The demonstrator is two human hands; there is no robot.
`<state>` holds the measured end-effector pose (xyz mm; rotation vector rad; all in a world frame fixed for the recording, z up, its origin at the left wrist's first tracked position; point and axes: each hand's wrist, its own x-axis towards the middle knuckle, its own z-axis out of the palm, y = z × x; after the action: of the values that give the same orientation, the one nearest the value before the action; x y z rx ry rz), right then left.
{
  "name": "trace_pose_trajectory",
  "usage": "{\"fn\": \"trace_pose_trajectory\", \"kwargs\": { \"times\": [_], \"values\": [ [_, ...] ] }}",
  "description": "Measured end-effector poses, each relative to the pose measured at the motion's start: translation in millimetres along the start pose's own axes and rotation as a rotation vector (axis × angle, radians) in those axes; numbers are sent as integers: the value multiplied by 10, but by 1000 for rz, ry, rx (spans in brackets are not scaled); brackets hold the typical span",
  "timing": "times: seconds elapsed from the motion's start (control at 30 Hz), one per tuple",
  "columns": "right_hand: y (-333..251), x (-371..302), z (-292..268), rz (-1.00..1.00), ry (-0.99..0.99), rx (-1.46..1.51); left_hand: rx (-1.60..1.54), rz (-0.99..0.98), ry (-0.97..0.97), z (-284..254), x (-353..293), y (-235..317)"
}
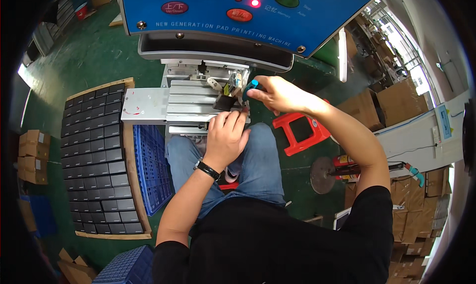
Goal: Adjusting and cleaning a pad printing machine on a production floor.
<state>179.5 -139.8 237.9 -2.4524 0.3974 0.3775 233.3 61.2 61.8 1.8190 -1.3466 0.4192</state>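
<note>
Knees in blue denim (265, 147) sit close up to the silver grooved metal bed (186, 98), which, from my remote seat, I take as keeping everything within short reach. Just beyond them, the left hand (225, 135), a black-strapped watch (208, 170) on its wrist, lies with bent fingers at the bed's front edge. I cannot tell whether those fingers grip anything; I judge they are there to steady the small dark rectangular block (224, 102), which sits on the bed's right part, askew to the grooves.

The right hand (276, 93) reaches in from the right, its fingers closed around a bright teal curved tool (253, 85). I suspect it works from that side because a cream-coloured lever (214, 84) and other metal fittings crowd the area behind the block. Above the bed's rear, a blue control panel with lit red lamps (208, 17) overhangs and would hinder my coming in from the back.

Further out, a blue plastic crate (151, 167) stands left of the legs and a red plastic stool (296, 147) to their right. Beyond the crate, a wooden board (133, 185) bears rows of black boxes (94, 160); brown cardboard cartons (406, 105) are piled at the far right.
</note>
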Motion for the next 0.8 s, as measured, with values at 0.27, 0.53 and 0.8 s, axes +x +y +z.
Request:
{"fn": "trace_pose_trajectory", "kwargs": {
  "times": [0.27,0.53,0.8],
  "values": [
    [601,-1013,124,69,73,538,-14,9,-16,15,-24,-34],
    [173,-1192,594,137,219,810,-5,23,-65,-11,-27,-36],
    [-581,-1134,1208,32,249,1124,-29,6,-67,-18,-20,-57]
  ]
}}
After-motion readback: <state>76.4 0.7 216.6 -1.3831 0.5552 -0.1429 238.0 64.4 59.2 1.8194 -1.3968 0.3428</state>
